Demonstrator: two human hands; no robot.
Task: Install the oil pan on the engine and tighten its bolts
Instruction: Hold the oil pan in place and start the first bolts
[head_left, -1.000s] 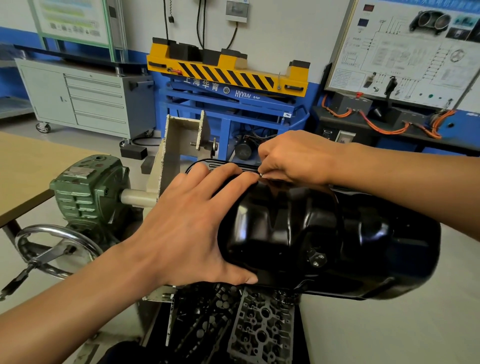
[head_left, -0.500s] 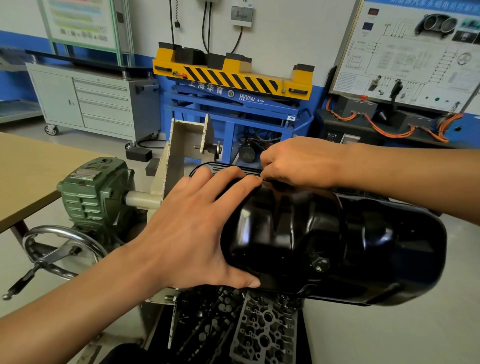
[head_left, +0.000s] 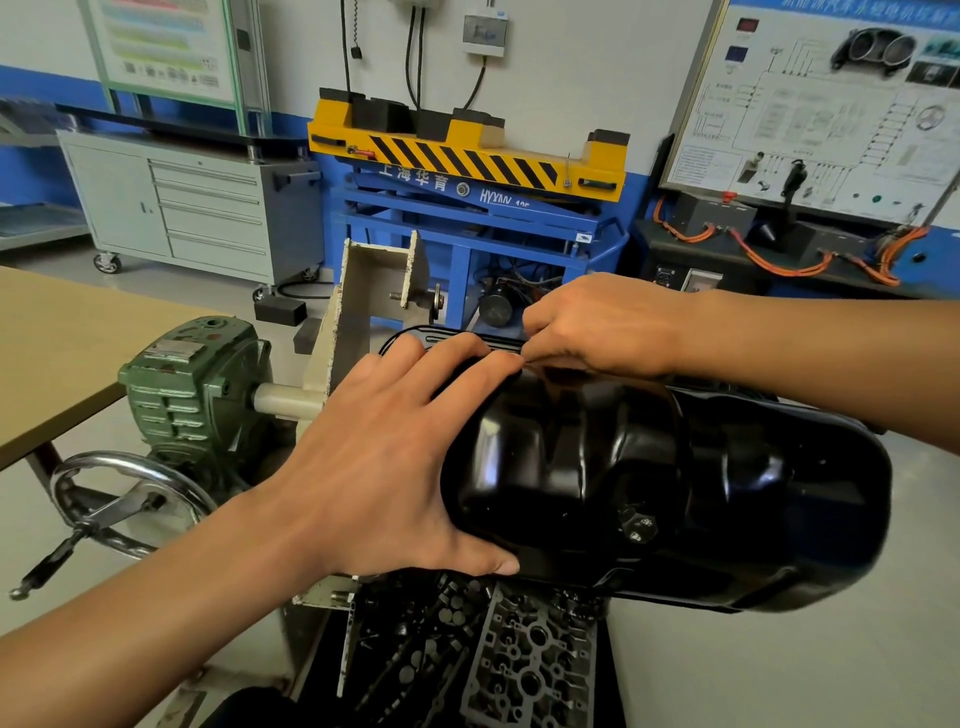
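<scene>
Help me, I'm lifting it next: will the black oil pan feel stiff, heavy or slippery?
Likely stiff: the oil pan is pressed into ribs and steps. Probably slippery: its black surface is glossy with reflections. Perhaps not very heavy: the left hand steadies it with spread fingers.

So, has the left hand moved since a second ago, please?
No. The left hand still lies spread over the oil pan at its end, thumb just as far from the drain plug.

Auto training workshop: scissor lift (head_left: 467, 156), wiring board (head_left: 831, 104).
</scene>
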